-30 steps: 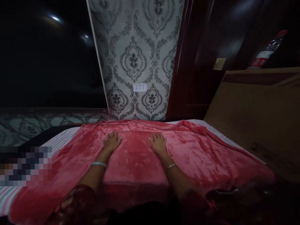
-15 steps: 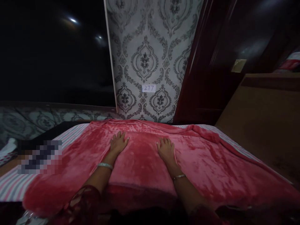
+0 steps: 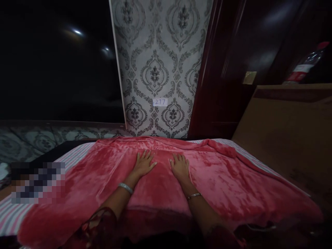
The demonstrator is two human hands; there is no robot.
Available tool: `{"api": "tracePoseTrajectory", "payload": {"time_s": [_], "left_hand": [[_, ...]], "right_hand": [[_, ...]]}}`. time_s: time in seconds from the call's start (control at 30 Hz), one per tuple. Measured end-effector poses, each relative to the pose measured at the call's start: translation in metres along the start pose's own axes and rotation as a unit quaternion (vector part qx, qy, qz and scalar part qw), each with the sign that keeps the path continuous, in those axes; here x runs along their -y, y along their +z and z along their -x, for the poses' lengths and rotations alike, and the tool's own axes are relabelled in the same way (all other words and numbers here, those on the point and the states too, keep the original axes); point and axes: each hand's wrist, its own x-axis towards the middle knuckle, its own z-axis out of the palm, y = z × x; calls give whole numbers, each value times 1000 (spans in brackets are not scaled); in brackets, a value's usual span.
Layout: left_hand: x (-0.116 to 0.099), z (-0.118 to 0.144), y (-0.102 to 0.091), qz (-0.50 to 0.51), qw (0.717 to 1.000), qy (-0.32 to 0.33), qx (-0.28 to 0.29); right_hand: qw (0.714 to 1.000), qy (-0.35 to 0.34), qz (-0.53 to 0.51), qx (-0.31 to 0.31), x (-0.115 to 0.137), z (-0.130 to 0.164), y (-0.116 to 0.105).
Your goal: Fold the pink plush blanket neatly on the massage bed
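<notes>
A plush red blanket (image 3: 220, 183) lies spread in front of me, its far edge rumpled and partly folded over. My left hand (image 3: 144, 164) rests palm down on it, fingers spread, a little left of the middle. Close by on the right, my right hand (image 3: 180, 167) is also flat on the plush, its fingers stretched forward. Neither hand grips the fabric. Beneath the blanket, a striped cloth (image 3: 80, 154) in white, pink and grey shows along the left, back and right edges.
A large dark screen (image 3: 57, 65) stands at the back left, beside patterned wallpaper bearing a paper label (image 3: 160, 102) marked 277. On the right, a brown cardboard box (image 3: 282, 128) flanks the blanket, with a plastic bottle (image 3: 303, 67) on top. A blurred patch covers something at left.
My left hand has slid to the right across the blanket, closer to my right hand. My right hand stays flat in nearly the same place. The view has shifted slightly right and up.
</notes>
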Motion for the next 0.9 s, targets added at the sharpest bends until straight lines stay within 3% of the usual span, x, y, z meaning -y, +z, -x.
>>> {"api": "tracePoseTrajectory", "payload": {"time_s": [0.2, 0.33, 0.47, 0.63, 0.9], "left_hand": [[4, 1, 13, 2, 1000, 10, -24], [2, 2, 9, -5, 1000, 7, -24], [0, 4, 6, -11, 1000, 3, -22], [2, 3, 12, -7, 1000, 10, -23], [0, 2, 13, 5, 1000, 2, -20]], "right_hand": [[998, 11, 19, 65, 12, -8, -19], [995, -51, 5, 84, 37, -12, -33], [990, -95, -23, 101, 52, -4, -24], [991, -98, -20, 92, 48, 4, -7], [992, -101, -18, 70, 46, 6, -5]]}}
